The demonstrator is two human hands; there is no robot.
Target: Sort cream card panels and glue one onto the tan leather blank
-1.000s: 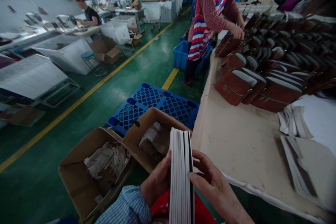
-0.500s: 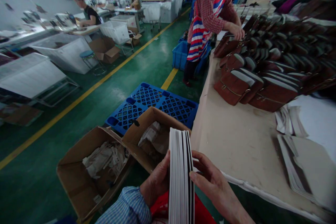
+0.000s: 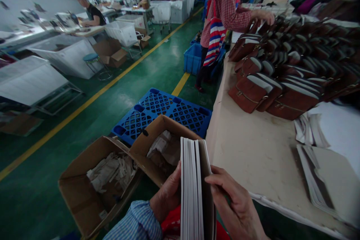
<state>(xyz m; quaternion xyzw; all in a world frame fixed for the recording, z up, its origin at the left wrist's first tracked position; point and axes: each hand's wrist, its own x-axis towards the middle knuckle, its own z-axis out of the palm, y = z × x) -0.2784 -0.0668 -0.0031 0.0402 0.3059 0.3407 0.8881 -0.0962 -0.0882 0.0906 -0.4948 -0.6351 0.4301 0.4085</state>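
A thick stack of cardboard sheets [image 3: 191, 191] stands on edge in front of me, pale edges facing up. My left hand [image 3: 168, 191] grips it from the left side, with the thumb near the top and the other fingers hidden behind. On the right, an outer cardboard sheet [image 3: 208, 187] leans away from the rest, leaving a dark gap. My right hand [image 3: 233, 198] pinches that sheet by its right edge; part of the grip is hidden.
Two open cardboard boxes [image 3: 67, 187] with scraps stand at front left, before a blue pallet [image 3: 168, 108]. To the right, a covered table [image 3: 239, 138] carries many brown bags [image 3: 250, 92] and more cardboard sheets [image 3: 334, 172]. A co-worker [image 3: 225, 11] stands beside the bags.
My right hand has shifted slightly right and tilted the outer sheet away, widening the gap. My left hand keeps its hold. The co-worker's arm has moved farther over the bags.
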